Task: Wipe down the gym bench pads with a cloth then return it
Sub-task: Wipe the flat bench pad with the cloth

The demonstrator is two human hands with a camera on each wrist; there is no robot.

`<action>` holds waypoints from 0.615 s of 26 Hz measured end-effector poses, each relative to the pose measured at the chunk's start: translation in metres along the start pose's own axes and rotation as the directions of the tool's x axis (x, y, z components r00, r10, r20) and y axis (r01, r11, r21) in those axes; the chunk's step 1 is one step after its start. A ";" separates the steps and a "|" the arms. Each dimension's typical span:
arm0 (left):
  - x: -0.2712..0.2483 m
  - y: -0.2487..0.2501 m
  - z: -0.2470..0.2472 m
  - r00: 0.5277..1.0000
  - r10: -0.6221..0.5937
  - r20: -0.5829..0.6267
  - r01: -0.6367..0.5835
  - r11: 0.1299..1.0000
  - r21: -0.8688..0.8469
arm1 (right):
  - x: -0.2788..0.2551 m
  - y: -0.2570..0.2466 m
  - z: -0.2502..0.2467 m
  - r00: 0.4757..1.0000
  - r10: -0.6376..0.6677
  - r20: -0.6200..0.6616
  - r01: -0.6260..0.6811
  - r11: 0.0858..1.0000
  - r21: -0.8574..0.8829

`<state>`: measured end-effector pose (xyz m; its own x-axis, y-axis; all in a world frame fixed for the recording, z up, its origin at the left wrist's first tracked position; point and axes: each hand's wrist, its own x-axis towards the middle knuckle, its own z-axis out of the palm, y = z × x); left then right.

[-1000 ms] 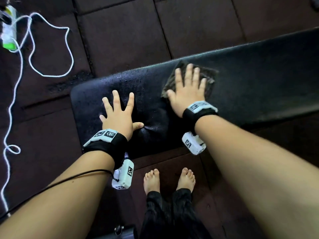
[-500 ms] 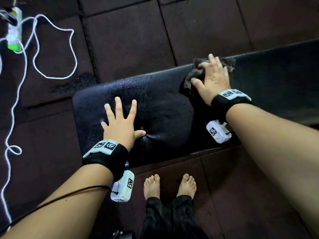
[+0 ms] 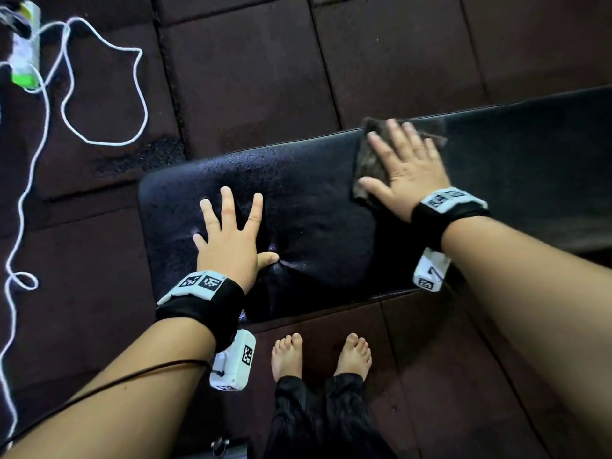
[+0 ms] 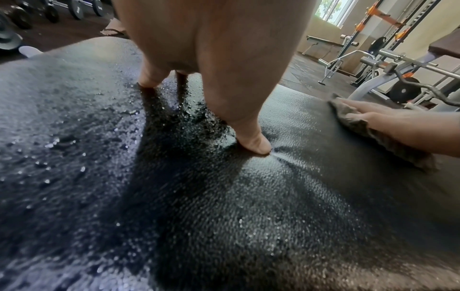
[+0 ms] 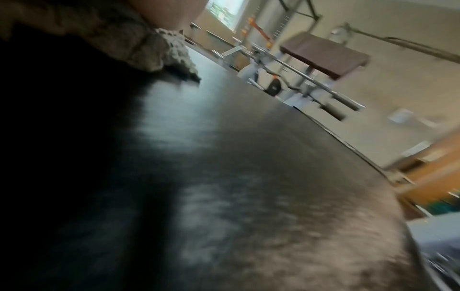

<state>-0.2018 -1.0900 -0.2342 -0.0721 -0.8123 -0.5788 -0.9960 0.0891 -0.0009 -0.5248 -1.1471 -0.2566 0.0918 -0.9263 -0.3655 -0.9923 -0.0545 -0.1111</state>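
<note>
Cloth is a dark grey, nubby rag, bunched a bit at the edges, lying flat on the black bench pad toward its far edge. My right hand presses it down with fingers straight and spread, palm on top, not curled round it. The right wrist view is blurred, only the cloth's edge shows. My left hand is flat and splayed on the pad's near end, thumb dug in, bracing. Step, as I judge it: mid-wipe, task well short of done. The pad around my left hand shows beads of liquid, so next I need to sweep the cloth that way and lift the left hand clear. White cable lies on the rubber floor tiles.
</note>
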 end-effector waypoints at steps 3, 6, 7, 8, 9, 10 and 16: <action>-0.001 0.000 -0.001 1.000 -0.006 0.003 0.006 1.000 0.002 | 0.001 -0.007 -0.001 0.966 0.259 0.003 -0.259 0.963 0.073; 0.000 0.001 -0.002 1.000 -0.006 0.009 0.006 1.000 -0.002 | 0.004 -0.092 0.011 0.977 0.208 0.035 -0.211 0.973 0.089; -0.001 0.001 -0.003 1.000 -0.007 0.006 0.007 1.000 -0.004 | -0.004 -0.121 0.018 0.995 0.093 0.048 -0.096 0.994 0.059; -0.001 0.000 -0.004 1.000 -0.009 0.006 0.009 1.000 -0.006 | -0.015 -0.140 0.025 0.997 -0.023 0.070 0.020 0.999 0.039; -0.001 0.000 -0.004 1.000 -0.007 0.008 0.007 1.000 -0.011 | -0.026 -0.144 0.029 0.989 -0.114 0.090 0.112 0.993 0.026; 0.000 0.001 -0.004 1.000 -0.002 0.011 0.003 1.000 -0.019 | -0.034 -0.132 0.031 0.980 -0.177 0.090 0.175 0.984 0.026; 0.001 0.001 -0.004 0.999 -0.017 0.035 0.019 0.998 -0.065 | -0.066 -0.050 0.037 0.991 0.135 0.009 -0.135 0.986 0.097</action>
<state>-0.2032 -1.0933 -0.2315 -0.0533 -0.7929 -0.6070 -0.9985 0.0358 0.0409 -0.4784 -1.0690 -0.2615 -0.0420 -0.9216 -0.3858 -0.9829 0.1075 -0.1498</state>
